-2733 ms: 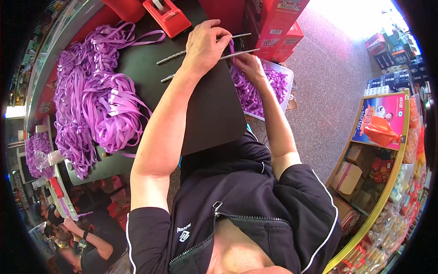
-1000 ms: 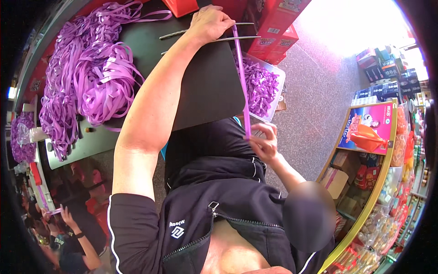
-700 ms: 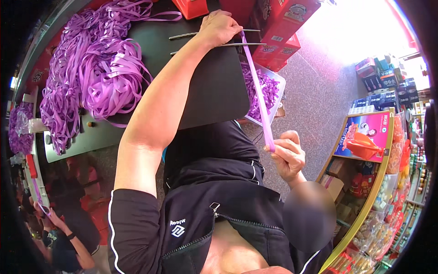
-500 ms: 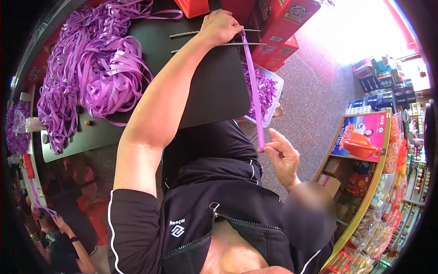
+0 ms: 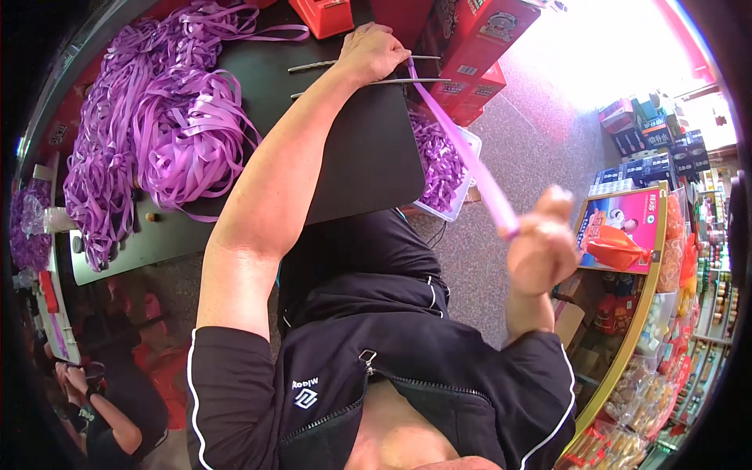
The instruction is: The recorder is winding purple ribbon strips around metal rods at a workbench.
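A purple ribbon (image 5: 464,145) stretches slantwise between my two hands. My left hand (image 5: 374,53), fingers pinched together, holds its upper end at the table's far right edge. Two thin metal rods (image 5: 427,81) lie crosswise there, partly hidden under my left hand and forearm. Out over the floor on the right, my right hand (image 5: 540,251) is closed on the ribbon's lower end; motion blurs its fingers. A large heap of looped purple ribbon (image 5: 192,141) covers the left part of the dark table (image 5: 356,168).
Beside the table's right edge stands a white plastic bin (image 5: 468,184) full of short purple ribbon pieces. Red boxes (image 5: 478,39) and a red holder (image 5: 323,17) stand at the far side. A shelf of packaged goods (image 5: 654,305) lines the right. Another person (image 5: 117,407) sits at lower left.
My right hand has swung right and slightly up, drawing the ribbon into a longer slant. My left hand stays at the rods. The other person's hands have come together.
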### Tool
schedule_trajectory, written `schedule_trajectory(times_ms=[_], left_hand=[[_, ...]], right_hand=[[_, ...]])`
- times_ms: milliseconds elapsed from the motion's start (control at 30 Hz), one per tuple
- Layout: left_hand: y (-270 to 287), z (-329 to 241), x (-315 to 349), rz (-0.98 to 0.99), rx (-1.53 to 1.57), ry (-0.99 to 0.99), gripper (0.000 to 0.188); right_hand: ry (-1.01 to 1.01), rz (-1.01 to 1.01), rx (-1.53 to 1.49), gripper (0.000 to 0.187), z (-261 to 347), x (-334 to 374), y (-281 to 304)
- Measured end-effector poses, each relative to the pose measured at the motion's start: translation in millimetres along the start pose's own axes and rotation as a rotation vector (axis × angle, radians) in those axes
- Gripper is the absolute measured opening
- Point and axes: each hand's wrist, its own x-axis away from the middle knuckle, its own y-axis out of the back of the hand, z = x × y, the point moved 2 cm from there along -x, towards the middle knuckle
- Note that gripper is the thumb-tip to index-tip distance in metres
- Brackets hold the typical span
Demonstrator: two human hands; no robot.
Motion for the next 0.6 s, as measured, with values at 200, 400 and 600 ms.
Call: schedule_trajectory(times_ms=[200,400,600], left_hand=[[-3.1,2.2,-3.8,0.016,0.048,0.021,0.028],[2.0,-1.0,3.5,0.066,0.080,0.001,0.030],[0.9,-3.7,4.6,0.016,0.060,-0.005,0.029]], right_hand=[[0.210,-0.032,0.607,0.042,-52.2,-155.8,-15.4],[-0.405,0.052,-0.633,0.048,-200.7,-274.9,-68.6],[-0.726,0.095,-0.768,0.055,-347.9,-234.3,-104.0]])
